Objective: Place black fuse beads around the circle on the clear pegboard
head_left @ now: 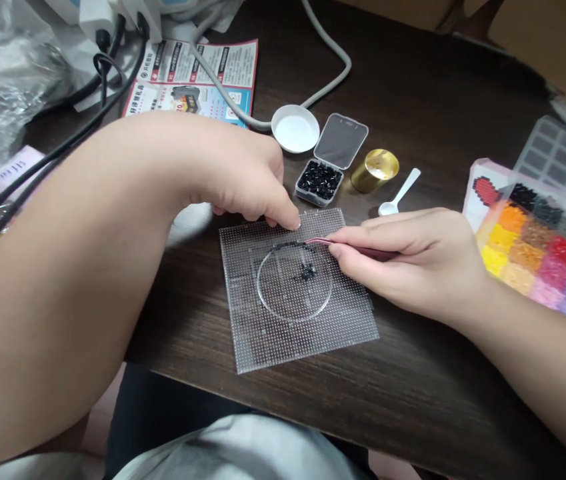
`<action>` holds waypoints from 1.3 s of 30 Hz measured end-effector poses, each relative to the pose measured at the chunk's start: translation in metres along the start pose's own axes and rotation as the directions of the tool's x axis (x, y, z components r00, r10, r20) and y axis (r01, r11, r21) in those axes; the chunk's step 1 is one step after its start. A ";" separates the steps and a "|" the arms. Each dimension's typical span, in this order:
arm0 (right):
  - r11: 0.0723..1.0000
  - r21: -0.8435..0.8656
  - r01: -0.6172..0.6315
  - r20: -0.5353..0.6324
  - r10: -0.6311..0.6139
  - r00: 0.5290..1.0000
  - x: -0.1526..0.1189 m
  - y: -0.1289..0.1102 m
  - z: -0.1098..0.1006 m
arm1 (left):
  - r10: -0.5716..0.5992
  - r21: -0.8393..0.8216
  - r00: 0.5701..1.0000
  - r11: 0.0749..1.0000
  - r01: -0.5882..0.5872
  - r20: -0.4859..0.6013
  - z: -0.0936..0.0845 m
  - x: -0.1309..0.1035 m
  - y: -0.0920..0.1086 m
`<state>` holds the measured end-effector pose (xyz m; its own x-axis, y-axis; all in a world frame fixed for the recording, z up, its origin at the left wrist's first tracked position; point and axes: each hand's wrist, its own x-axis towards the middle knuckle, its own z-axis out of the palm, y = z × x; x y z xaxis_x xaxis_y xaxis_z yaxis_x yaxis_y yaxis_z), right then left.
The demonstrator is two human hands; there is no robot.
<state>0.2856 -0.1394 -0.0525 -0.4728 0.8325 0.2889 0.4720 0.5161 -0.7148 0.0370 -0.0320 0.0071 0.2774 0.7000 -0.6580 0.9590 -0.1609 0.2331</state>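
At center frame, a clear pegboard point(283, 347) carries black beads point(307, 271). The right hand point(413, 260) grips tweezers point(375, 253) between its fingers; the left hand point(247, 177) rests at the pegboard's upper edge, its grip unclear.

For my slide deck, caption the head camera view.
Right hand holds tweezers at black beads on a clear pegboard; left hand at its far edge.

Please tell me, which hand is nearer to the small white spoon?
Right: the right hand is just on the near side of the small white spoon; the left hand is farther away to its left, by the far edge of the clear pegboard.
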 end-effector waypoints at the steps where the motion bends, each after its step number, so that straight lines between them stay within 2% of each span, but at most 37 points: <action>1: 1.000 0.010 0.007 -0.001 -0.007 1.000 0.000 0.000 0.000 | -0.001 0.003 1.000 1.000 0.001 -0.002 0.000 -0.001 0.001; 11: 0.999 -0.027 -0.047 -0.019 0.046 0.999 -0.008 -0.001 -0.007 | -0.004 -0.011 1.000 1.000 0.004 0.002 0.000 0.002 -0.002; 16: 1.000 -0.004 -0.014 -0.038 0.014 0.999 -0.014 0.002 -0.014 | -0.013 -0.040 1.000 0.999 0.013 0.008 0.000 0.001 -0.004; 22: 1.000 0.012 -0.027 0.013 0.027 1.000 -0.016 0.008 -0.021 | -0.048 -0.043 0.998 0.998 0.049 0.028 0.003 0.004 -0.005; 27: 1.000 0.007 0.019 0.075 -0.019 0.997 -0.014 0.010 -0.023 | -0.018 -0.096 0.998 0.995 0.012 -0.063 0.002 -0.004 -0.001; 29: 1.000 0.007 0.020 0.079 -0.020 0.997 -0.014 0.010 -0.022 | -0.077 -0.061 0.997 0.995 0.077 -0.011 -0.001 -0.008 0.001; 30: 1.000 0.005 0.025 0.079 -0.025 0.997 -0.014 0.009 -0.021 | -0.022 -0.084 0.999 0.996 0.025 0.028 -0.004 -0.010 0.001; 33: 0.999 -0.006 0.039 0.073 -0.038 0.997 -0.013 0.008 -0.019 | 0.042 -0.106 0.998 0.994 -0.036 0.055 -0.008 -0.013 0.000; 39: 0.999 0.005 0.033 0.064 -0.033 0.997 -0.012 0.007 -0.018 | 0.064 -0.131 0.997 0.990 -0.058 0.044 -0.008 -0.013 -0.003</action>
<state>0.3081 -0.1419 -0.0493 -0.5349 0.8004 0.2707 0.4524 0.5419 -0.7083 0.0299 -0.0352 0.0209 0.3406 0.6567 -0.6728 0.9256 -0.1083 0.3627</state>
